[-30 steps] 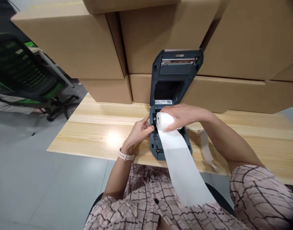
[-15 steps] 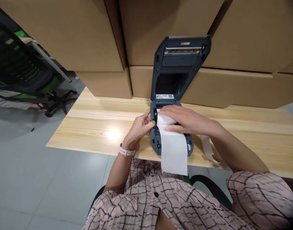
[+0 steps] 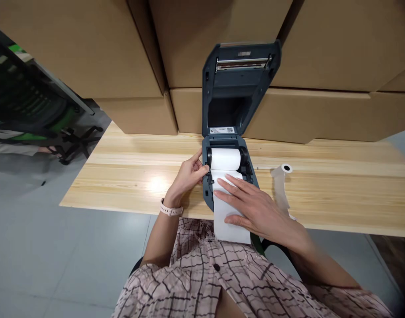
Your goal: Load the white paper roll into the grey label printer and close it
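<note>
A dark grey label printer stands on the wooden table, its lid raised. Inside it a white paper roll sits between black holders, and its loose strip runs over the printer's front and past the table edge. My right hand lies flat on that strip with its fingers spread. At the printer's left side my left hand holds the casing, thumb on the rim and fingers against the outer wall.
A small paper roll with a trailing strip lies to the right of the printer. Cardboard boxes are stacked along the back of the table. A dark office chair and part of another person show at the far left.
My right hand has moved down from the roll onto the loose strip, uncovering the roll. The small roll on the right has come into sight. My left hand has stayed at the printer's side.
</note>
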Motion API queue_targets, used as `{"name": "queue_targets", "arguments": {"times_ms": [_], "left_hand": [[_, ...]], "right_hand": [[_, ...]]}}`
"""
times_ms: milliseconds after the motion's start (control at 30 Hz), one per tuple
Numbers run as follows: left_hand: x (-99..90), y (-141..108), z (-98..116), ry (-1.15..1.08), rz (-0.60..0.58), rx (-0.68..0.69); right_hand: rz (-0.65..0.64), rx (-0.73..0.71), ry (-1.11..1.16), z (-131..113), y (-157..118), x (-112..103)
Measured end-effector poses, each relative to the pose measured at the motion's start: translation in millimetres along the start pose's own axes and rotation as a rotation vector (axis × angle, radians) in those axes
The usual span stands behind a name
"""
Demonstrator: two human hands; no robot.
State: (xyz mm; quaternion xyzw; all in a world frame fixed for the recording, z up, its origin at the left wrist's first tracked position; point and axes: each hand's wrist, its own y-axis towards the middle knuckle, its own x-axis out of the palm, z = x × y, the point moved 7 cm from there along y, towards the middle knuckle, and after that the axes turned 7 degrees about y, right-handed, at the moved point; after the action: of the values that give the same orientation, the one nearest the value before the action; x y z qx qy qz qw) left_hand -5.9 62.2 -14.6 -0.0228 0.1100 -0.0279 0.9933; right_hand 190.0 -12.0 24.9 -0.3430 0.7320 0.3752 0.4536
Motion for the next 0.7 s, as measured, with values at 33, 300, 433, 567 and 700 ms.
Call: {"name": "queue_targets", "arguments": {"times_ms": [33,300,433,567,700], "left_hand": [[0.0,0.0,-1.0,-0.004,0.003,0.001],[-1.6,-1.1,-1.9,0.011,0.041,0.037],[-2.0,-0.3,-0.8,0.036,0.044,0.038],[-1.9,1.7,-2.4,0.023,0.055,0.043],[-1.4,1.5,-3.6,0.013,0.066,0.041]], "right_hand": [[0.004,0.0,-0.001,-0.6,0.0,-0.2],[0.018,-0.009,0.015,0.9,-4.1,0.8],[0.038,-0.006,0.003,-2.8,-6.5,-1.3],[0.046,0.002,0.03,-3.5,-8.6,-2.7],[0.049,-0.002,0.065,-0.7,-9.3,0.8]]}}
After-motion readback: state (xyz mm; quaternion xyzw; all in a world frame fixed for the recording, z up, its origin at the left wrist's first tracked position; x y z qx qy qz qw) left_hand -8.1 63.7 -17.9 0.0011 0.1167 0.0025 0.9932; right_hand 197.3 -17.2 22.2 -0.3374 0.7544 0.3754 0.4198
